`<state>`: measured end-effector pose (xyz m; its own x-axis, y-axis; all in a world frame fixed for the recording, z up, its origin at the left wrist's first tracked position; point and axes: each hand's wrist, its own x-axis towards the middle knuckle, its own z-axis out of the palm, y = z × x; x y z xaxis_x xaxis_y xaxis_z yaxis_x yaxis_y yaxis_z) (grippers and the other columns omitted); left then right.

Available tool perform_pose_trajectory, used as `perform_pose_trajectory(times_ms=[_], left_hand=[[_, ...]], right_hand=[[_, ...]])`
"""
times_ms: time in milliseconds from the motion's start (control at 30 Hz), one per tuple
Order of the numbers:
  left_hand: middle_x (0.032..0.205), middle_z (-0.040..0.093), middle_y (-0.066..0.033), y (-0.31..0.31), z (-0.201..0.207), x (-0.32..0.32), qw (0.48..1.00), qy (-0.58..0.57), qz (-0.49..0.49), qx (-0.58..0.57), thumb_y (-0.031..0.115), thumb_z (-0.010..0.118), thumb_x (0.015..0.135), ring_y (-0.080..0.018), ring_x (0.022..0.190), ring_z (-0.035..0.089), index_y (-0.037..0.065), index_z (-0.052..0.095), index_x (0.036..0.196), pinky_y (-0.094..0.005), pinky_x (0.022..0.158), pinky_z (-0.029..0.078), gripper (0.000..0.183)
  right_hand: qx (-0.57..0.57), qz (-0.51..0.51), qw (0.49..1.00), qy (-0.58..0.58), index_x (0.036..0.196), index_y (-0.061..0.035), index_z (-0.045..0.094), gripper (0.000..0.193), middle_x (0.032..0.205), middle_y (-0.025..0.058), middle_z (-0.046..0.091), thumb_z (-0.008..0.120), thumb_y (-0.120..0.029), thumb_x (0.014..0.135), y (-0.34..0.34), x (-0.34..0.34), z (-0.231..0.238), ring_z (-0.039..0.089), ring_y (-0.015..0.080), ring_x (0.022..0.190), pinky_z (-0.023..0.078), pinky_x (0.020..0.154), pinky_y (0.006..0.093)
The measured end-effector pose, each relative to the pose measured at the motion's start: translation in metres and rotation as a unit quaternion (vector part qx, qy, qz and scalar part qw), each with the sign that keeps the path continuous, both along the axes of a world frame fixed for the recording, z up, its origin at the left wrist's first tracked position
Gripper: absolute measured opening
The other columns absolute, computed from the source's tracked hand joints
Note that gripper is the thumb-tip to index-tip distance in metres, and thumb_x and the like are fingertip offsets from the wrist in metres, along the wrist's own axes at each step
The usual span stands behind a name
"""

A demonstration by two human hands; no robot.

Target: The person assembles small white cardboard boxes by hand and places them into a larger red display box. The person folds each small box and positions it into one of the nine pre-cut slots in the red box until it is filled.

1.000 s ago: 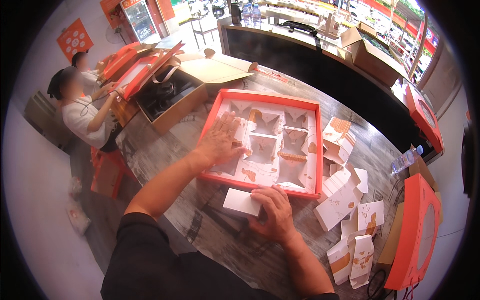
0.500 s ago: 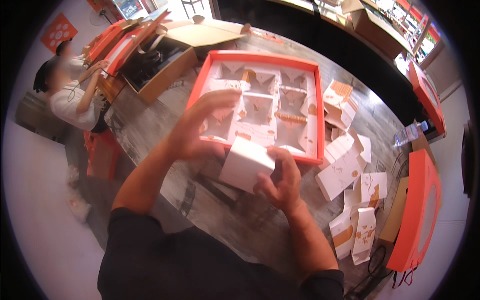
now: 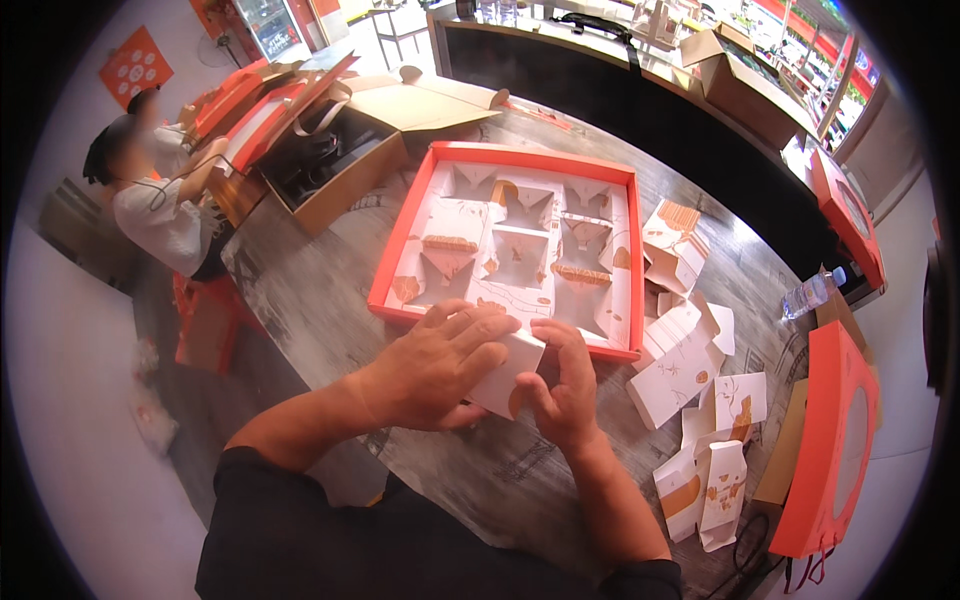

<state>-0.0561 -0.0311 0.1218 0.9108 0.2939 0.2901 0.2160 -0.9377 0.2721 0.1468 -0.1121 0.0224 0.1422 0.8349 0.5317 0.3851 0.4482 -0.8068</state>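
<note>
A grey wooden table spreads beneath everything, its near edge partly covered by the person's dark shirt. On its far left, the dark contents of an open brown carton are hard to make out. The red tray holds white dividers; hands block part of its near edge. Folded white boxes overlap to its right, some partly buried. The left hand curls over the small white box, its grip hidden. The right hand, half open, pinches that box's right side, just before the tray.
</note>
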Motion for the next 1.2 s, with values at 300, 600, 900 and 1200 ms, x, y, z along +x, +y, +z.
perform_pose_trajectory(times_ms=[300, 600, 900, 1200], left_hand=[[0.129, 0.056, -0.0205, 0.117, 0.017, -0.006, 0.986, -0.125, 0.107, 0.033, 0.011, 0.08, 0.067, -0.0408, 0.113, 0.06, 0.006, 0.046, 0.118, -0.0436, 0.095, 0.052, 0.061], [0.128, 0.059, -0.0236, 0.253, -0.012, 0.034, 0.972, 0.007, 0.213, -0.097, 0.016, 0.08, 0.072, -0.0363, 0.123, 0.059, 0.002, 0.045, 0.135, -0.0378, 0.106, 0.047, 0.074], [0.146, 0.049, -0.0225, 0.272, -0.033, 0.046, 0.971, 0.143, 0.185, -0.042, 0.037, 0.089, 0.076, -0.034, 0.138, 0.048, -0.005, 0.043, 0.146, -0.0363, 0.118, 0.038, 0.094], [0.139, 0.054, -0.0212, 0.279, -0.023, 0.066, 0.935, 0.29, 0.193, -0.067, 0.031, 0.087, 0.078, -0.0351, 0.133, 0.052, 0.0, 0.049, 0.143, -0.0368, 0.113, 0.042, 0.081]], right_hand=[[0.018, -0.038, 0.998, -0.047, 0.137, 0.0006, 0.053, 0.061, 0.133, 0.0228, 0.058, 0.077, -0.033, 0.091, 0.0, -0.004, -0.005, 0.058, 0.0408, 0.123, 0.047, 0.106, 0.0459], [0.015, -0.004, 0.983, -0.182, 0.136, -0.0045, 0.054, 0.069, 0.141, 0.0153, 0.057, 0.085, -0.021, 0.076, -0.002, -0.008, 0.001, 0.052, 0.0367, 0.136, 0.037, 0.117, 0.0556], [-0.038, 0.018, 0.956, -0.29, 0.137, -0.006, 0.057, 0.065, 0.151, 0.0137, 0.05, 0.08, -0.024, 0.079, -0.003, -0.012, 0.001, 0.038, 0.0359, 0.148, 0.025, 0.123, 0.0559], [-0.039, 0.014, 0.952, -0.302, 0.135, -0.0075, 0.06, 0.065, 0.15, 0.0122, 0.05, 0.081, -0.024, 0.077, -0.002, -0.014, -0.001, 0.039, 0.0347, 0.147, 0.026, 0.123, 0.0551]])
